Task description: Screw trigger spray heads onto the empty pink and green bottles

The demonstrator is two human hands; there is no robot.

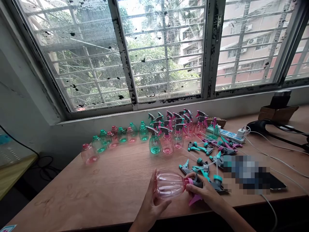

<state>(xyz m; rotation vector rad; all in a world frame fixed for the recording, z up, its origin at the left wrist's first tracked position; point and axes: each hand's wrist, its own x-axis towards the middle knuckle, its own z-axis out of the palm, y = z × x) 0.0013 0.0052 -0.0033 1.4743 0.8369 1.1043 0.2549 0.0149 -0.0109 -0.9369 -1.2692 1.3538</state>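
A clear pink spray bottle (169, 185) lies on its side above the near edge of the wooden table (116, 180). My left hand (151, 203) is wrapped round its body from below. My right hand (205, 191) grips the grey and pink trigger head (196, 183) at the bottle's neck. Just beyond my right hand lie several loose trigger heads (205, 158) in teal, pink and grey. Farther back stand several assembled spray bottles (169, 135), and to their left several capless pink and green bottles (116, 137).
A white power strip (230, 135) with cables lies at the right, with a dark phone (275, 183) and a blurred patch near it. A cardboard box (277, 112) and black gear sit at the far right. A barred window runs behind.
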